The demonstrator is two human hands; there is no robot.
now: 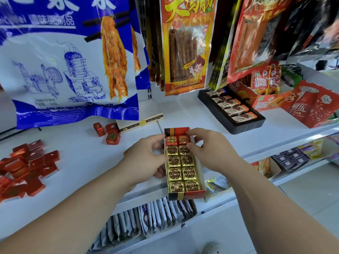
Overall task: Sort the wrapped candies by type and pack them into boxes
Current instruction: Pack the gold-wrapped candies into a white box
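Observation:
A long narrow candy box lies on the white shelf, filled in two columns. Several gold-wrapped candies fill its near rows, and two red-wrapped candies sit in the far row. My left hand grips the box's left side, fingers at the far left red candy. My right hand rests over the right edge, fingertips touching the far right red candy. Three loose red candies lie further back on the left, and a pile of red candies lies at the far left.
The box's lid lies behind the loose candies. A black tray of orange-wrapped chocolates stands at the back right, beside red cartons. Hanging snack bags crowd the back. Lower shelves hold more packets.

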